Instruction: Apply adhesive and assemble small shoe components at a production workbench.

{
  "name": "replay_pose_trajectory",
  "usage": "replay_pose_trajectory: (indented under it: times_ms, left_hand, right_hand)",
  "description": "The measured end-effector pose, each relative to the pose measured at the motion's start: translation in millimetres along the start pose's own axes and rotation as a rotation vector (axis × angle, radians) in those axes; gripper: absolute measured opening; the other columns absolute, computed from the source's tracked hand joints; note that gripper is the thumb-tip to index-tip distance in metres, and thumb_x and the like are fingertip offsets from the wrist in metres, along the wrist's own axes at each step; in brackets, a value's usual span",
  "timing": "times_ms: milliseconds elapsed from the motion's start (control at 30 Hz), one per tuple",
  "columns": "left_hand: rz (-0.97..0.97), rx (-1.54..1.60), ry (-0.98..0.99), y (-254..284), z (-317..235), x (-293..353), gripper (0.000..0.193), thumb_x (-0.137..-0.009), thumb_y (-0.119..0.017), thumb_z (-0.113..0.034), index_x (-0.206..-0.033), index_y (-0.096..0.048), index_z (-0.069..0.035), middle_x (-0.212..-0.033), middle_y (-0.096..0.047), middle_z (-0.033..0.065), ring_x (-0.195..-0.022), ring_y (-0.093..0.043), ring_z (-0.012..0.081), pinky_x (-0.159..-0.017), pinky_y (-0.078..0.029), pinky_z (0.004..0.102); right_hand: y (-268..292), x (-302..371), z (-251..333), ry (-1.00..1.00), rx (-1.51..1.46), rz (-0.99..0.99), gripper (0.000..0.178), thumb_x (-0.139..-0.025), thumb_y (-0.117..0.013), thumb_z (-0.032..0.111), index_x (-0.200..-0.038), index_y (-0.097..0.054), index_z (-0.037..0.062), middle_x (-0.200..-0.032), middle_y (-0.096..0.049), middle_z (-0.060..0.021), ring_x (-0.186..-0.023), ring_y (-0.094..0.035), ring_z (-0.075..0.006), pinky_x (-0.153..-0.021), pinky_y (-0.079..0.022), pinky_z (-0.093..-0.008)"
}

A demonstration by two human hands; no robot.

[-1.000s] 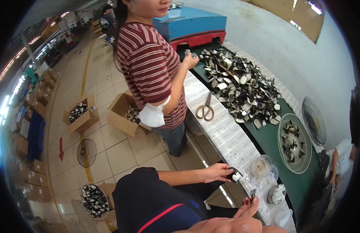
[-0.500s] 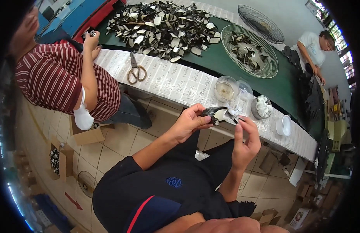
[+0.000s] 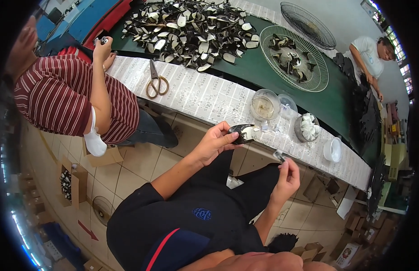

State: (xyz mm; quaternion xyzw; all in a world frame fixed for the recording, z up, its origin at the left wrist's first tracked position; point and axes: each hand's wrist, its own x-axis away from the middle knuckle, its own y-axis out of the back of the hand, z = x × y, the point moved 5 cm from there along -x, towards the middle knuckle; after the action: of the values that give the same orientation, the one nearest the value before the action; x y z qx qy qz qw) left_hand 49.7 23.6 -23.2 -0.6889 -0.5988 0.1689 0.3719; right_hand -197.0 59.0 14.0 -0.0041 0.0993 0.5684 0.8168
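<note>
My left hand (image 3: 217, 141) pinches a black shoe upper piece (image 3: 239, 135) with a pale lining, held just off the front edge of the table. Lower and to the right, my right hand (image 3: 287, 178) grips a small dark-and-whitish piece (image 3: 279, 156) between thumb and fingers; its exact kind is too small to make out. Close beyond the hands stand a round clear tub (image 3: 265, 105), a metal bowl (image 3: 301, 137) of white wads (image 3: 310, 128) and a translucent cup (image 3: 332, 150).
A heap of black-and-white shoe pieces (image 3: 187, 34) covers the green belt's far left. Scissors (image 3: 156, 84) lie on the paper-covered table edge (image 3: 209, 95). A round wire basket (image 3: 321, 74) holds more pieces. A co-worker in stripes (image 3: 60, 97) is at left, another person (image 3: 365, 56) at far right.
My right hand has drawn away from the shoe upper, down and toward me, with the small piece in its fingers. My left hand has shifted slightly left with the upper.
</note>
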Motion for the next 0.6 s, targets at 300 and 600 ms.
replay_pose_trajectory:
  times_ms: [300,600]
  left_hand:
    - [0.032,-0.032,0.014,-9,-4,-6,0.015,-0.092,-0.061,-0.009,-0.093,-0.046,-0.008,-0.101,-0.061,0.0069,-0.097,-0.061,0.0139,-0.089,-0.054,0.0374]
    - [0.072,-0.014,0.030,-16,-8,2,0.018,-0.090,-0.065,-0.009,-0.095,-0.047,-0.007,-0.102,-0.060,0.0060,-0.093,-0.061,0.0126,-0.086,-0.054,0.0300]
  right_hand:
    - [-51,-13,46,0.151,0.035,0.112,0.010,-0.088,-0.063,0.001,-0.096,-0.063,-0.0045,-0.104,-0.066,-0.0142,-0.089,-0.062,-0.0188,-0.082,-0.048,-0.0288]
    - [-71,-18,64,0.291,0.217,0.228,0.012,-0.088,-0.063,0.001,-0.098,-0.066,-0.0045,-0.106,-0.066,-0.0138,-0.101,-0.061,-0.0214,-0.092,-0.045,-0.0317]
